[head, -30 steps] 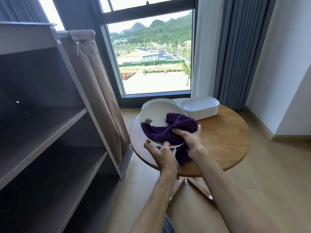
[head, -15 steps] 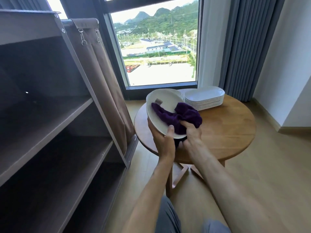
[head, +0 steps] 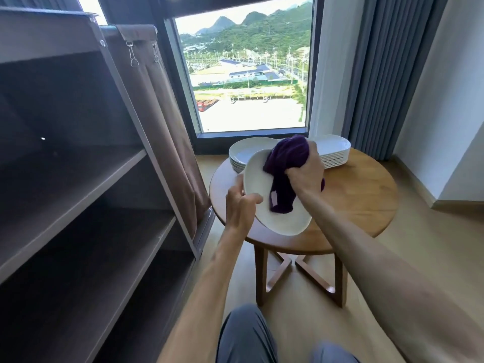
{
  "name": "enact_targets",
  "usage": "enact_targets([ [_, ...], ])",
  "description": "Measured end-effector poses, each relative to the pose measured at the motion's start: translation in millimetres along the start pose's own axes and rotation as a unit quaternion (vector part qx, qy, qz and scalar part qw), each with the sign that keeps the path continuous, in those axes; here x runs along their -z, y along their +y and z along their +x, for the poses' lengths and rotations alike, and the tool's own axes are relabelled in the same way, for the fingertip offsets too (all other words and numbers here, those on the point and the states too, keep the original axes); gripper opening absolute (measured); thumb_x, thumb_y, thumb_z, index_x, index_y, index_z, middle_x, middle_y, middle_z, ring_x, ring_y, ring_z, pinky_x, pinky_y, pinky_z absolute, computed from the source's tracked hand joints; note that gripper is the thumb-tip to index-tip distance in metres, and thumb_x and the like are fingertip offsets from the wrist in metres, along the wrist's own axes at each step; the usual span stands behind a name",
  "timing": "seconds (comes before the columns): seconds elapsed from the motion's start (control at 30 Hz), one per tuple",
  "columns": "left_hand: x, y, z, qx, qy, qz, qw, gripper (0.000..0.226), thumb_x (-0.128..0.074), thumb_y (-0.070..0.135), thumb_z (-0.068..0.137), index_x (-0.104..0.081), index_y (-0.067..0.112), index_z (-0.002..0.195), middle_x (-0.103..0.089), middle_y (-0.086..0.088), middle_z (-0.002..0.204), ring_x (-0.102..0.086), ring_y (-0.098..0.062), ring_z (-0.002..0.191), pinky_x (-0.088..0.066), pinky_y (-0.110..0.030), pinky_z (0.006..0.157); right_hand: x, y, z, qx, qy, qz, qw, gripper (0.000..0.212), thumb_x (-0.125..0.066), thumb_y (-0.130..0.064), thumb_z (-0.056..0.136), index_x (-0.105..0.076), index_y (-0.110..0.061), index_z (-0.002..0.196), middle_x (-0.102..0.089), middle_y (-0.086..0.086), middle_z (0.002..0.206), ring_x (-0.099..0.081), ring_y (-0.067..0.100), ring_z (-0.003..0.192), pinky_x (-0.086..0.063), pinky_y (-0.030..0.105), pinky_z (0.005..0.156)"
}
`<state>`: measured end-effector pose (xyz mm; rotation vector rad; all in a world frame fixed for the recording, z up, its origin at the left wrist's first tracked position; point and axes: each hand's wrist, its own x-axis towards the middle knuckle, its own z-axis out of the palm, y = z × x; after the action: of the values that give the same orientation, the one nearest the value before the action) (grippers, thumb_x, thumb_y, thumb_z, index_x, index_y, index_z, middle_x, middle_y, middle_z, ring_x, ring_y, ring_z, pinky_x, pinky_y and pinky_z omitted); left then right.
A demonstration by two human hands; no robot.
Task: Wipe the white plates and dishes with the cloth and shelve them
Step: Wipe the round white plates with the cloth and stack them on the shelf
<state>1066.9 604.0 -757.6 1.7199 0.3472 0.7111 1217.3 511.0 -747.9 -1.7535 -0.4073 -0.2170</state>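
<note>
A white oval plate (head: 259, 179) is tilted up on edge above the round wooden table (head: 361, 205). My left hand (head: 241, 208) grips its left rim, thumb on the face. My right hand (head: 305, 171) holds a bunched purple cloth (head: 284, 163) against the plate's upper face, and a tail of the cloth hangs down over the plate. Behind on the table sit a stack of white round plates (head: 239, 153) and a stack of white rectangular dishes (head: 334, 153).
An open brown shelf unit (head: 86, 184) with bare shelves stands at the left, its fabric curtain (head: 162, 121) pulled back beside the window. Grey curtains (head: 379, 74) hang at the right. My knees (head: 246, 336) are below, on the wooden floor side.
The plate has tipped more upright and turned. My right hand has lifted the cloth from the plate's lower edge to its top. The view has also shifted closer.
</note>
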Motion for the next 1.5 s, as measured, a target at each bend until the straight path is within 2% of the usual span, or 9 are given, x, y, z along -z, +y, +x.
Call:
enact_targets([
  [0.1,-12,1,2,0.007,0.006,-0.044,0.999,0.045,-0.06,0.023,0.081,-0.062,0.02,0.127,-0.069,-0.011,0.108,-0.067,-0.033,0.102,-0.06,-0.054,0.084,-9,-20,-18,0.092,-0.002,0.026,0.995,0.072,-0.062,0.01,0.062,-0.056,-0.013,0.131,-0.062,0.012,0.113,-0.057,0.026,0.103,-0.049,0.044,0.094],
  [0.2,-17,5,6,0.0,0.028,-0.116,0.993,0.042,-0.051,0.026,0.093,-0.061,0.009,0.13,-0.07,-0.012,0.116,-0.067,-0.027,0.11,-0.056,-0.039,0.094,-8,-34,-35,0.138,-0.156,0.153,0.966,0.07,-0.064,0.001,0.063,-0.056,-0.014,0.131,-0.064,0.007,0.114,-0.063,0.018,0.105,-0.055,0.041,0.094],
  [0.4,-8,5,18,0.016,0.106,-0.161,0.981,0.057,-0.038,0.053,0.097,-0.058,0.014,0.134,-0.067,-0.01,0.124,-0.064,-0.023,0.114,-0.056,-0.038,0.096,-5,-36,-50,0.013,-0.314,0.249,0.916,0.026,-0.055,-0.042,0.093,-0.068,-0.029,0.112,-0.072,0.0,0.107,-0.069,0.018,0.101,-0.058,0.036,0.088],
  [0.53,0,-6,21,0.052,0.141,-0.136,0.979,0.055,-0.037,0.058,0.098,-0.056,0.024,0.136,-0.061,-0.008,0.131,-0.059,-0.025,0.122,-0.053,-0.049,0.104,4,-12,-52,-0.017,-0.325,0.123,0.937,0.014,-0.065,-0.043,0.09,-0.071,-0.03,0.087,-0.072,-0.002,0.088,-0.069,0.017,0.087,-0.055,0.038,0.082],
  [0.8,-6,-21,12,0.062,0.124,-0.095,0.986,0.064,-0.055,0.019,0.074,-0.059,0.038,0.134,-0.065,0.025,0.112,-0.06,-0.009,0.108,-0.057,-0.035,0.085,-8,15,-31,-0.064,-0.098,-0.055,0.992,0.036,-0.075,-0.036,0.082,-0.061,-0.02,0.111,-0.066,-0.001,0.09,-0.062,0.023,0.087,-0.042,0.027,0.074],
  [1.07,-31,-9,3,0.051,0.094,-0.072,0.992,0.06,-0.054,0.026,0.089,-0.052,0.03,0.149,-0.062,0.0,0.141,-0.057,-0.023,0.129,-0.047,-0.05,0.11,-20,-3,-1,-0.093,0.082,-0.06,0.991,0.051,-0.077,-0.04,0.085,-0.051,-0.011,0.117,-0.069,0.01,0.109,-0.065,0.033,0.103,-0.049,0.038,0.086],
  [1.2,-44,-8,1,0.029,0.063,-0.096,0.993,0.042,-0.048,0.029,0.106,-0.053,0.024,0.148,-0.062,-0.002,0.141,-0.056,-0.02,0.131,-0.045,-0.048,0.113,-22,-30,-7,-0.079,0.017,0.086,0.993,0.034,-0.072,-0.052,0.086,-0.062,-0.022,0.098,-0.069,-0.005,0.093,-0.064,0.013,0.088,-0.051,0.036,0.087],
  [1.33,-43,-1,7,0.02,0.076,-0.112,0.991,0.093,-0.044,0.092,0.077,-0.054,0.026,0.143,-0.066,0.002,0.13,-0.062,-0.009,0.118,-0.054,-0.028,0.097,-16,-42,-25,-0.049,-0.125,0.195,0.972,0.044,-0.052,-0.051,0.099,-0.073,-0.016,0.083,-0.073,0.003,0.081,-0.065,0.005,0.076,-0.047,0.025,0.075],
  [1.5,-31,-4,21,0.044,0.102,-0.114,0.987,0.102,-0.045,0.097,0.068,-0.049,0.031,0.145,-0.059,-0.003,0.138,-0.056,-0.022,0.126,-0.053,-0.037,0.099,2,-32,-33,-0.028,-0.242,0.15,0.958,0.028,-0.063,-0.041,0.094,-0.075,-0.018,0.082,-0.071,-0.002,0.078,-0.064,0.004,0.072,-0.049,0.018,0.065],
])
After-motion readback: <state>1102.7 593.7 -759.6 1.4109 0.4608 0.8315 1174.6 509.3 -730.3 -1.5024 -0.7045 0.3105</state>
